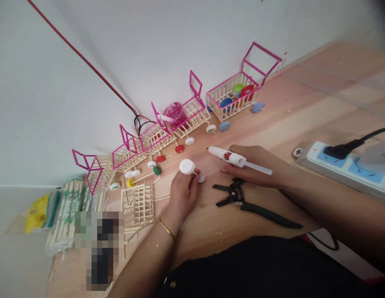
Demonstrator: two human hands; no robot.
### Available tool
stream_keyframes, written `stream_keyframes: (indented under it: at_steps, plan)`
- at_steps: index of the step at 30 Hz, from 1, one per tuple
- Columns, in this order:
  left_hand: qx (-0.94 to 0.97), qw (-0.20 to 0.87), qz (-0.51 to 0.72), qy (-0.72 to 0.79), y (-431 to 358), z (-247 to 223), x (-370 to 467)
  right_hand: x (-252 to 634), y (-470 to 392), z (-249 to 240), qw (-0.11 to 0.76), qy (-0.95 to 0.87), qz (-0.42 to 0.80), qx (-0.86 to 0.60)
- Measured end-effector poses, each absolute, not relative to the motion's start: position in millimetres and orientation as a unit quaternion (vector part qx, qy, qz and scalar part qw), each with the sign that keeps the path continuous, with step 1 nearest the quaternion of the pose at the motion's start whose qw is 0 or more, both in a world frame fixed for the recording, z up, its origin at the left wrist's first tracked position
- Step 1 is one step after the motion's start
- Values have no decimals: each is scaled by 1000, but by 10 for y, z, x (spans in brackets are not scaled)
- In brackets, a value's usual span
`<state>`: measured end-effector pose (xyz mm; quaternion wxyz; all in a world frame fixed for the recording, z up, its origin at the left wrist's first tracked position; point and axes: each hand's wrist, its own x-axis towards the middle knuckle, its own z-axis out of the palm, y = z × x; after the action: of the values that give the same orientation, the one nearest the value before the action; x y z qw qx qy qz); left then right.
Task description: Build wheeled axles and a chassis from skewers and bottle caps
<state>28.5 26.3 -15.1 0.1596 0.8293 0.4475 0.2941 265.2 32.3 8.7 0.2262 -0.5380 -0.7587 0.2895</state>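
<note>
My left hand [183, 192] is closed around a short wooden stick with a bottle cap at each end. One white cap [186, 166] faces up above my fingers, and the other, paler cap [202, 178] shows beside the fingertips. To the right, my right hand [257, 159] grips a white glue gun [218, 153], its dark nozzle pointing left toward the caps but apart from them. A translucent glue stick [260, 167] juts from the gun's back end. Pliers-like cutters [235, 194] with dark green handles lie between my forearms, jaws spread.
Several stick carts [192, 118] with pink trim and bottle-cap wheels line the wall. A pink cup [175, 114] stands among them. A stick lattice [144, 205] lies left of my hand, near bagged sticks [66, 207]. A power strip [344, 163] sits at right.
</note>
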Motion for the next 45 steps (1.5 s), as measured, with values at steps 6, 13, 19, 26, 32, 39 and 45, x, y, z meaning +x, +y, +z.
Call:
stream_keyframes:
  at_steps: [6,13,19,26,32,39,45]
  plan:
    - [834,152,292,442,270,-154,290,2668,323,81,221,-759,290,-540]
    - [834,153,291,443,271,-165,284,2651,323,29,230,-757,275,-547]
    - [834,158,295,438,267,-152,286,2663,331,9,235,-763,280,-533]
    - [831,167,291,444,269,-172,273,2669,312,122,218,-763,297,-531]
    - [831,169,288,446,272,-174,273,2670,321,74,222,-772,281,-525]
    - [827,178,293,447,271,-150,287,2617,267,90,268,-802,217,-487]
    - [827,181,292,445,274,-144,288,2677,314,36,313,-818,190,-444]
